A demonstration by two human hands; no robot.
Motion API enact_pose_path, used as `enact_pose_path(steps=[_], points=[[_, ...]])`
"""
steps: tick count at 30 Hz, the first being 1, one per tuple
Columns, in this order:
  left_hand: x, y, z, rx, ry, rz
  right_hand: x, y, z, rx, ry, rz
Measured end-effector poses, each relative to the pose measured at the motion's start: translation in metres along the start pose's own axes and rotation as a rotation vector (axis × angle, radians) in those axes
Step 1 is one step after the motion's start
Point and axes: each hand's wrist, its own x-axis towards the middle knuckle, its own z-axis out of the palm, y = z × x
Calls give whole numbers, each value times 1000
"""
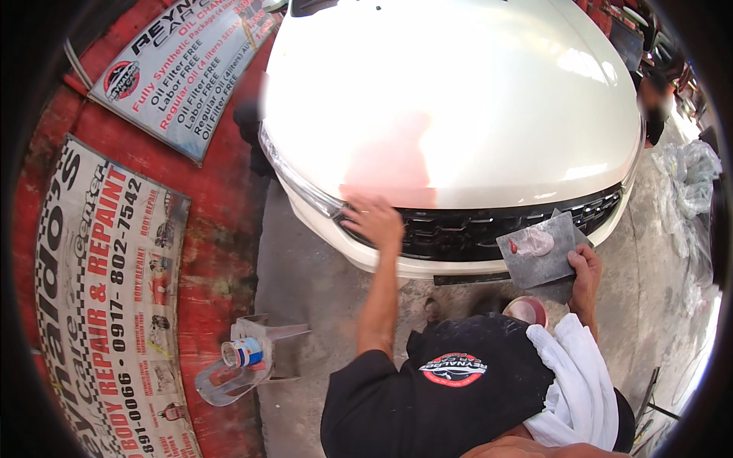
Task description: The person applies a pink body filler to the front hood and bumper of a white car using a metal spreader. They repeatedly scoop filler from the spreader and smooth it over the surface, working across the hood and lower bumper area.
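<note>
In front of me stands a white car, its hood (527, 145) facing me above a black grille (458, 235). My left hand (376, 221) lies at the hood's front edge near the headlight (301, 179), fingers outstretched and slightly blurred, holding nothing visible. A reddish reflection shows on the paint above it. My right hand (586, 269) grips a flat grey mixing board (523, 269) by its right edge. Pink putty (538, 243) with a red streak is spread on the board. Another grey piece shows below the board; I cannot tell what it is.
A round reddish tub (527, 310) is partly hidden below the board. On the left, a can (248, 353) sits by a small grey stool (281, 332). Printed banners (114, 305) hang on a red wall. Clear plastic sheeting (687, 179) and another person (655, 111) are at the right.
</note>
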Motion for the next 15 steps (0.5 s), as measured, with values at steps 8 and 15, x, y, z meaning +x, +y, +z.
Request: enact_pose_path(steps=[8, 15], points=[[-87, 74, -34, -262, -114, 318, 8, -7, 13, -16, -71, -21], [63, -69, 8, 72, -24, 56, -7, -5, -7, -29, -3, -11]])
